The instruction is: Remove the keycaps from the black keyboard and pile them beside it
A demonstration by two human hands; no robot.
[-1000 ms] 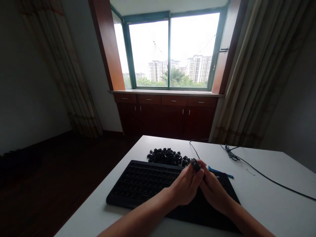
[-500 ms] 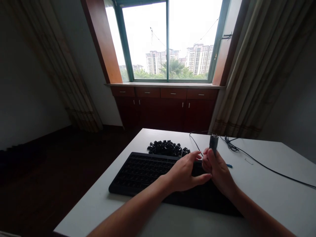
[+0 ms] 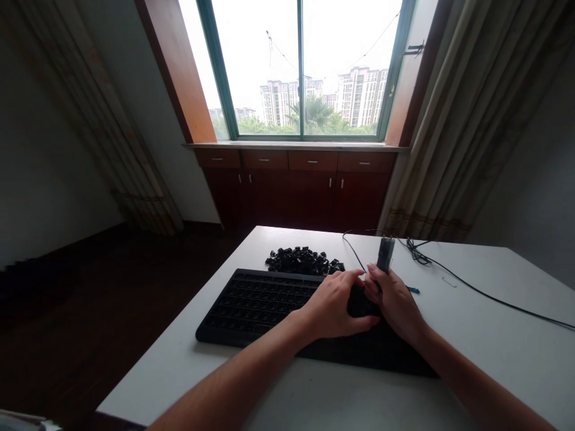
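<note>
A black keyboard [image 3: 265, 302] lies on the white table, with bare-looking key positions on its left part. My left hand [image 3: 335, 304] is over its middle, thumb and fingers spread apart with nothing visible between them. Next to it, my right hand [image 3: 399, 306] is closed around a dark, stubby cylindrical object [image 3: 385, 252] that sticks up above the fist. What kind of object this is cannot be made out, and its lower end is hidden by the fingers. Behind the keyboard sits a heap of loose black keycaps [image 3: 299, 261]. Both hands cover much of the keyboard's right half.
A black cable [image 3: 476, 299] runs across the right side of the white table [image 3: 503, 359], bunched near the far edge. A thin bent wire [image 3: 449, 282] and a blue slim item [image 3: 414, 290] lie right of the keyboard. Beyond stand cabinets [image 3: 309, 191] under a window.
The view has tipped slightly downward. The upright object in my right hand leans a little differently; my left hand stays spread beside it.
</note>
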